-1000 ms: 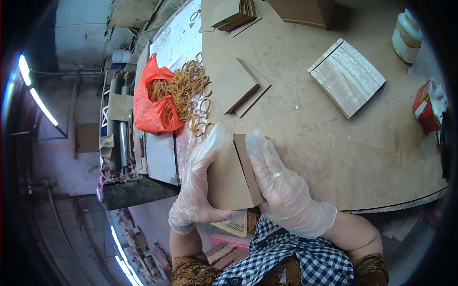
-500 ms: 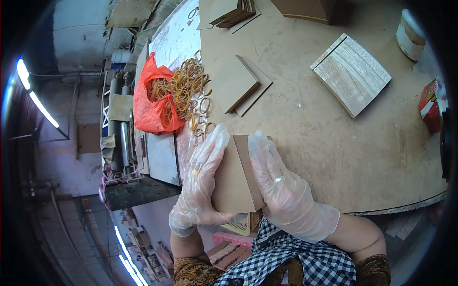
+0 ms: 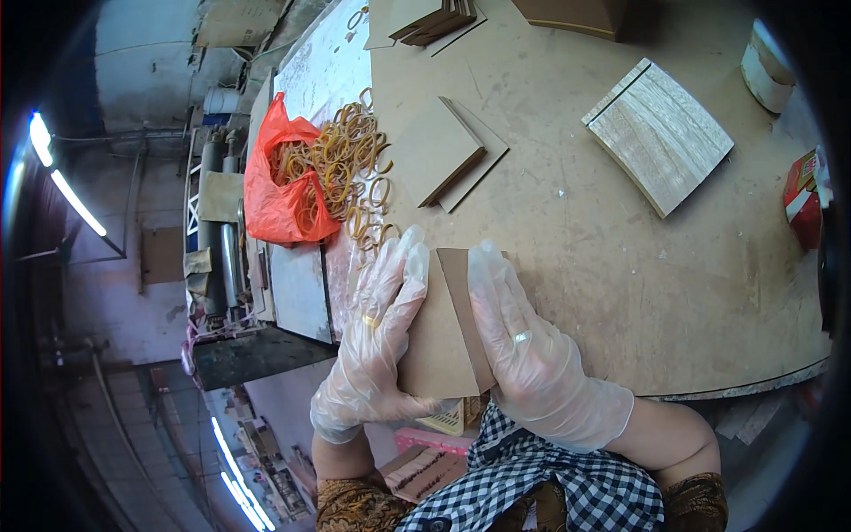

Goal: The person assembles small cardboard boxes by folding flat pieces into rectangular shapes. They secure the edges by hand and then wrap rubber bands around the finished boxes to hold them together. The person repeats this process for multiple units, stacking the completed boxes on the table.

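Observation:
Between my two gloved hands is a brown fibreboard piece (image 3: pixel 441 328), box-like with a ridge running down its face. My left hand (image 3: pixel 377 332) presses along its left side, fingers pointing away from me and thumb under the near edge. My right hand (image 3: pixel 532 355) lies flat against the opposite side with its fingers stretched together. Both hands wear thin clear plastic gloves. The underside of the piece is hidden. Just beyond it lie some flat brown boards (image 3: pixel 443 155), and rubber bands (image 3: pixel 346 151) spill from a red plastic bag (image 3: pixel 275 195).
A slightly curved wood-grain panel (image 3: pixel 658 137) lies on the worktable (image 3: pixel 674 310) at right. Farther off are a stack of brown boards (image 3: pixel 434 22) and a brown box (image 3: pixel 576 16). A white tub (image 3: pixel 767 71) and a red carton (image 3: pixel 802 199) stand at the right edge.
The fingers of my left hand have shifted a little on the side of the fibreboard piece. My right hand stays against it. The whole view has moved slightly.

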Motion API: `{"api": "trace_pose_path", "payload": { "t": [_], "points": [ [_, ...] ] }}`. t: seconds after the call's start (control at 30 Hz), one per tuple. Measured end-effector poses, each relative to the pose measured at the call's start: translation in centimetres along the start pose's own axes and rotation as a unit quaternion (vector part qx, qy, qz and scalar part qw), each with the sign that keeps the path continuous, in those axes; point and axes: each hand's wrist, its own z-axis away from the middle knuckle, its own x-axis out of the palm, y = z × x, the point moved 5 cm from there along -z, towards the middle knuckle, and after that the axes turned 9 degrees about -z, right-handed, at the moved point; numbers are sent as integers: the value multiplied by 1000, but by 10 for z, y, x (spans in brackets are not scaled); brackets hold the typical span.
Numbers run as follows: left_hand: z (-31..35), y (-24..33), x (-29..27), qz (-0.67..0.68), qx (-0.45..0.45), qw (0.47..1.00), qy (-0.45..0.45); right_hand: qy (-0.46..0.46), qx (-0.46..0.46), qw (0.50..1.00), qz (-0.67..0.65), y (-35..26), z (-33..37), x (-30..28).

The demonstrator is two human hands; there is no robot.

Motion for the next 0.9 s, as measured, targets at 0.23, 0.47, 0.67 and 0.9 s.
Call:
{"api": "trace_pose_path", "payload": {
  "t": [0.23,0.47,0.67,0.9],
  "points": [
    [4,-6,3,27,27,999,10,4,-14,1000,-2,0,0,1],
    [-1,4,-12,70,4,998,2,14,-20,1000,3,0,2,2],
    [-20,15,-12,67,48,997,14,22,-10,1000,-2,3,4,3],
    [-15,6,-1,40,60,997,-6,15,-11,1000,-1,2,6,4]
  ]
}}
